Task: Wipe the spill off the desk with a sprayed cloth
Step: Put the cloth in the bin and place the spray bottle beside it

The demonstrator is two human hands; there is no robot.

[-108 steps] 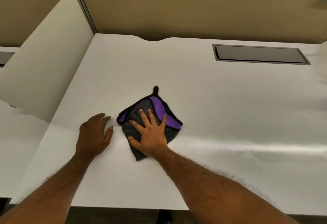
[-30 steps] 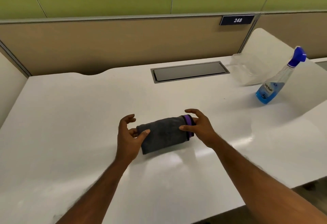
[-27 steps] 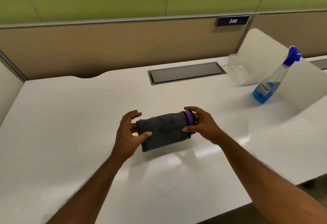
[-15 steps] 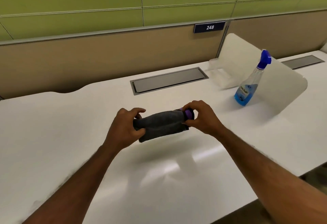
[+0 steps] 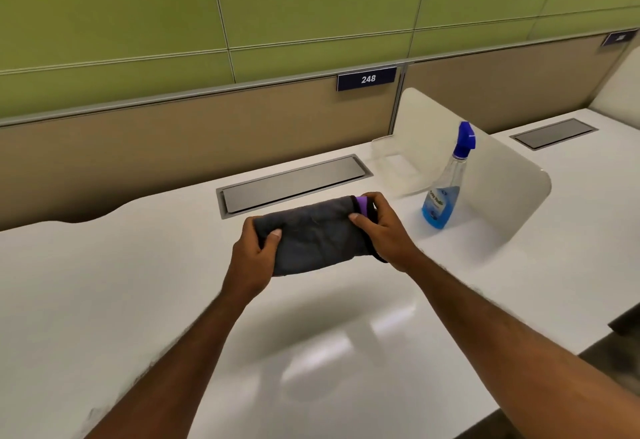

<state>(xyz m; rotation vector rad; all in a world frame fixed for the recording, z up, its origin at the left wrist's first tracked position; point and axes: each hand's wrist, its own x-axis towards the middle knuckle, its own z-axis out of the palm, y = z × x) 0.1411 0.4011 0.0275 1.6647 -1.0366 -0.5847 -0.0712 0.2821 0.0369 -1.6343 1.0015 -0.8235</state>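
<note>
A folded dark grey cloth (image 5: 318,234) with a purple and black edge hangs a little above the white desk (image 5: 104,282), stretched between both hands. My left hand (image 5: 256,251) grips its left end, thumb on top. My right hand (image 5: 379,230) pinches the right end at the purple trim. A clear spray bottle (image 5: 445,192) with blue liquid and a blue trigger head stands on the desk to the right of my right hand. I see no spill on the glossy desk surface.
A grey cable hatch (image 5: 294,184) is set into the desk behind the cloth. A clear plastic tray (image 5: 394,171) sits by a rounded white divider (image 5: 495,178). A tan partition with a sign reading 248 (image 5: 367,78) backs the desk.
The cloth lay flat under my right hand, then was folded into a narrow bundle. Both hands have lifted it off the desk, and the view has swung left and up.
</note>
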